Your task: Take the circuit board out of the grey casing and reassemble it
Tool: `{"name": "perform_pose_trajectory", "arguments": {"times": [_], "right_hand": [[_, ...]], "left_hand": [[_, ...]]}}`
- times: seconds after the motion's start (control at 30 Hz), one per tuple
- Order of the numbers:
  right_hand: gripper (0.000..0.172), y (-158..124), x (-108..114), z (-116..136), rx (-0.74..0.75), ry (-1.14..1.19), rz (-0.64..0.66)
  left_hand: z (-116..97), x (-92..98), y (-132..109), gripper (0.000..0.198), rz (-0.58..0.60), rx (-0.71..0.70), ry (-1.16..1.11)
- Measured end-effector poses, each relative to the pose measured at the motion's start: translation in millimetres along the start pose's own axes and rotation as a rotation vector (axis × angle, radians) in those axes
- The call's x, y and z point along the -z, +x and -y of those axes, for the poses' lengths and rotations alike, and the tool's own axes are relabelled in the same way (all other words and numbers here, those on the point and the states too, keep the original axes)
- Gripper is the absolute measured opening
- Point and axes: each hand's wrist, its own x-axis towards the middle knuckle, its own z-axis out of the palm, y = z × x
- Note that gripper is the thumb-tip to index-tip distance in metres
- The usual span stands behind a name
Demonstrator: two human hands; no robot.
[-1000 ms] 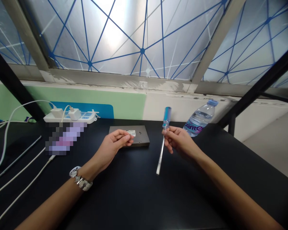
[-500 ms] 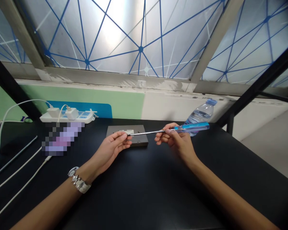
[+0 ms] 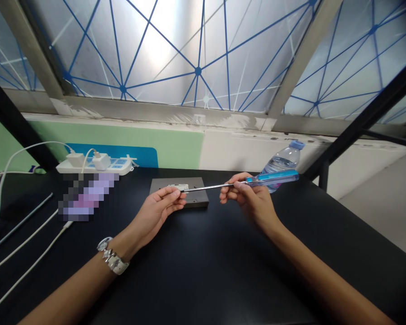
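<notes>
A screwdriver (image 3: 272,178) with a clear blue handle and a long metal shaft lies almost level between my two hands. The thumb and fingers of my left hand (image 3: 164,201) are closed on the tip end of the shaft. My right hand (image 3: 250,194) pinches it where the shaft meets the handle, and the handle sticks out to the right. Behind the shaft, a flat grey box (image 3: 198,196) with a pale label rests on the black table. My left fingers hide the box's front left part. Whether a small part sits at the tip I cannot make out.
Behind my right hand a water bottle (image 3: 284,158) with a blue cap stands tilted in view. A white power strip (image 3: 118,169) with plugs lies at the back left, and white cables (image 3: 30,280) cross the table's left side. Black frame bars (image 3: 352,122) rise on both sides.
The screwdriver's handle and my right hand have shifted slightly to the right. My left hand stays almost in place, still closed on the tip end.
</notes>
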Motion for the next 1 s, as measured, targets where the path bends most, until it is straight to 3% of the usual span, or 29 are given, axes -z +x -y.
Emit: {"name": "perform_pose_trajectory", "arguments": {"times": [0.23,0.4,0.5,0.57,0.7,1.0], "right_hand": [[0.027,38,-14,40,0.112,-0.184,0.041],[0.036,69,-42,67,0.252,-0.447,0.066],[0.036,74,-53,59,0.306,-0.563,0.091],[0.035,72,-55,49,0.303,-0.620,0.109],[0.030,66,-53,35,0.264,-0.679,0.156],[0.028,60,-48,26,0.231,-0.761,0.209]], "left_hand": [[-6,-6.8,7,0.022,0.064,-0.072,0.071],[-23,-23.3,18,0.024,0.236,-0.215,0.473],[-32,-32.1,27,0.022,0.234,-0.389,0.766],[-31,-35.0,31,0.022,0.200,-0.454,0.833],[-18,-31.3,35,0.021,0.133,-0.487,0.834],[0,-23.8,34,0.023,0.135,-0.523,0.904]]}}
